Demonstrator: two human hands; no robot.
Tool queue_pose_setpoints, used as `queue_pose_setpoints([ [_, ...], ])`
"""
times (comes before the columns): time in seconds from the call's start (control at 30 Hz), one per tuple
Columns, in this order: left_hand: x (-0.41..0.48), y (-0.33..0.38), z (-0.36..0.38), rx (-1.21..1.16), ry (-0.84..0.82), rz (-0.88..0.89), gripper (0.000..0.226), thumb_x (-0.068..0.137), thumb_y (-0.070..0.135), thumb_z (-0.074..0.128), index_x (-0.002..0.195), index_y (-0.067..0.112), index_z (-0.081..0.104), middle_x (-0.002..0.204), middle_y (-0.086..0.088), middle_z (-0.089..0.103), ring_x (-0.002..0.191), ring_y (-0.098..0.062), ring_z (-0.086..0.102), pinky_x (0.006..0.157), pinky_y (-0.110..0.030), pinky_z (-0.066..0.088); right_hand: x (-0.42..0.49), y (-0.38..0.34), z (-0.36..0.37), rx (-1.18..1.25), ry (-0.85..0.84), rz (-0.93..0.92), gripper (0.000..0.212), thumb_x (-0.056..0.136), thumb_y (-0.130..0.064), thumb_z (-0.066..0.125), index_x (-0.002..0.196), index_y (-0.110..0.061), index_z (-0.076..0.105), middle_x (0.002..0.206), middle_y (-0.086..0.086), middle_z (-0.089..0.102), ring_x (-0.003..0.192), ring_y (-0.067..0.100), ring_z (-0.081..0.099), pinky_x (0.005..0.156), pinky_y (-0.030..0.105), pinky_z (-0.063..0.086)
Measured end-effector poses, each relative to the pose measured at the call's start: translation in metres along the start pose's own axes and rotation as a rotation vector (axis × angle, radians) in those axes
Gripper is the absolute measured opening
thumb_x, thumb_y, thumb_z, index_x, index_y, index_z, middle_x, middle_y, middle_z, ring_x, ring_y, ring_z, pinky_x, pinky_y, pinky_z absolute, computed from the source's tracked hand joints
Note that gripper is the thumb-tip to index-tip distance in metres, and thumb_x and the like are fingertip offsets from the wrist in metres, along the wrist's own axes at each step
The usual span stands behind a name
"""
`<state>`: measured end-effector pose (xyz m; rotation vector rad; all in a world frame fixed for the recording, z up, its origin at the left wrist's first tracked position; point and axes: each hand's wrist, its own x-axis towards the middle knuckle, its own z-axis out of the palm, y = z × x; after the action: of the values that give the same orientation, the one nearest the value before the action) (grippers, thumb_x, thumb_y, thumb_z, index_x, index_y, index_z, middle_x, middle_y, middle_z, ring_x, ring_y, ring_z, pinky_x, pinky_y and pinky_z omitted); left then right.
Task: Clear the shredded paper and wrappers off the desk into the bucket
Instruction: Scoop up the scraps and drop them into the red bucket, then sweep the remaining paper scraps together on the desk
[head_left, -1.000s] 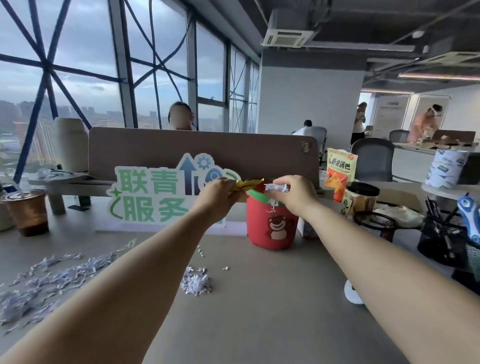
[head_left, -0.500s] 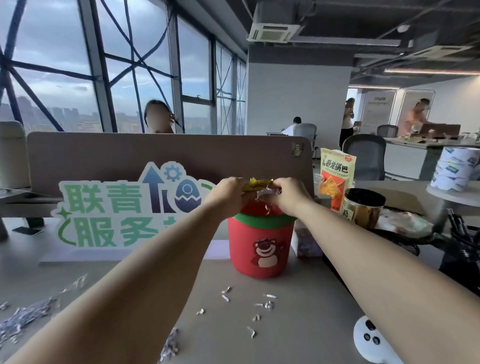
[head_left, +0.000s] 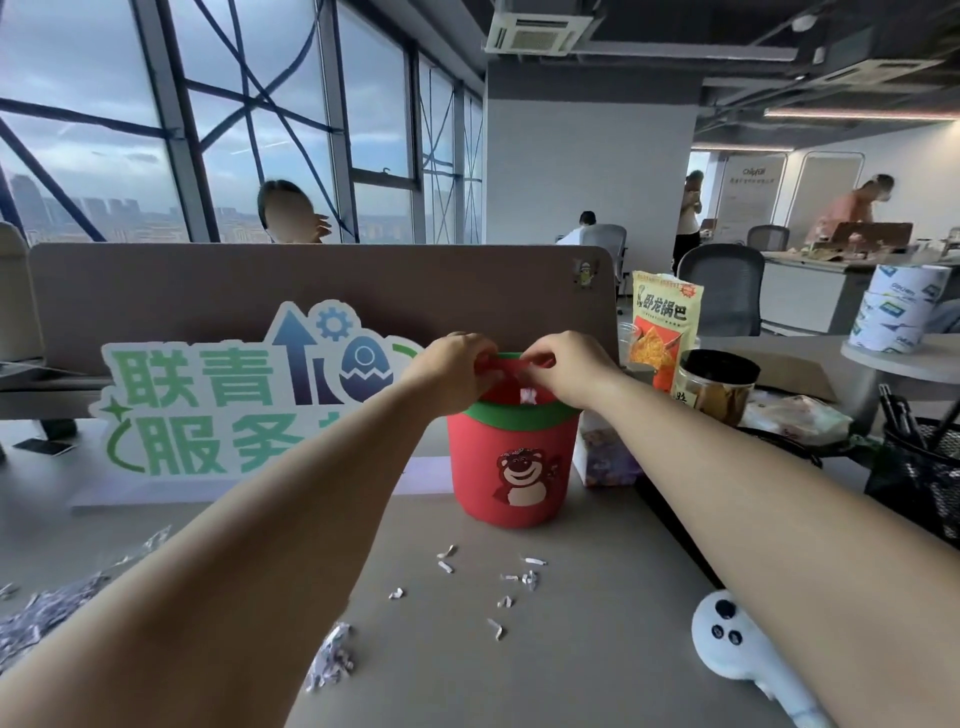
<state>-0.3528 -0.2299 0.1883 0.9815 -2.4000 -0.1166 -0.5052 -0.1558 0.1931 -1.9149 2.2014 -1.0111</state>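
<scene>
Both hands, left hand and right hand, pinch together over the bucket; what they grip, I cannot tell. Falling shreds may miss its rim, joining scraps at 6 o'clock.

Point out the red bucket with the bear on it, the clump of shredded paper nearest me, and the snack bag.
Red bear bucket (head_left: 511, 447): head view, front wall above the bear.
Shredded paper clump (head_left: 331, 659): head view, its middle.
Yellow-orange snack bag (head_left: 661, 332): head view, printed front.

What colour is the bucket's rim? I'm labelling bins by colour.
Green, above a red body with a bear picture; the bucket shows in the head view, the only one.
</scene>
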Motion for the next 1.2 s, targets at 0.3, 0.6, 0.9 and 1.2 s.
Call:
queue_pose_setpoints([
  [0.3,-0.065,-0.01,-0.036,-0.028,0.002,-0.057,0.038,0.086,0.033,0.061,0.121,0.019,0.058,0.121,-0.003,0.063,0.105,-0.021,0.061,0.086,-0.029,0.048,-0.036,-0.041,-0.017,-0.007,0.013,-0.052,0.026,0.083,-0.032,0.064,0.104,-0.018,0.068,0.108,0.004,0.068,0.099,0.02,0.06,0.083,0.026,0.043],
  [0.6,-0.21,-0.068,-0.039,0.04,-0.046,-0.243,0.039,0.087,0.036,0.059,0.122,0.02,0.057,0.129,-0.006,0.056,0.117,-0.025,0.053,0.1,-0.036,0.044,-0.128,-0.066,0.095,0.126,-0.092,-0.063,0.024,0.082,-0.026,0.063,0.101,-0.011,0.067,0.105,0.007,0.071,0.099,0.026,0.064,0.088,0.037,0.051],
  [0.9,-0.338,-0.12,-0.044,0.136,-0.04,-0.458,0.049,0.084,0.049,0.056,0.128,0.027,0.051,0.141,0.0,0.045,0.131,-0.025,0.038,0.109,-0.038,0.034,-0.188,-0.106,0.181,0.09,-0.362,-0.141,0.073,0.074,-0.051,0.068,0.135,-0.021,0.042,0.148,0.006,0.037,0.136,0.023,0.034,0.112,0.032,0.028],
  [1.2,-0.401,-0.159,-0.043,0.244,-0.104,-0.742,0.079,0.076,0.076,0.039,0.142,0.036,0.023,0.158,0.002,0.012,0.146,-0.023,0.006,0.12,-0.042,0.01,-0.199,-0.133,0.226,-0.02,-0.426,-0.182,0.094,0.069,-0.071,0.056,0.145,-0.035,0.015,0.159,-0.005,0.008,0.146,0.022,0.011,0.118,0.035,0.013],
])
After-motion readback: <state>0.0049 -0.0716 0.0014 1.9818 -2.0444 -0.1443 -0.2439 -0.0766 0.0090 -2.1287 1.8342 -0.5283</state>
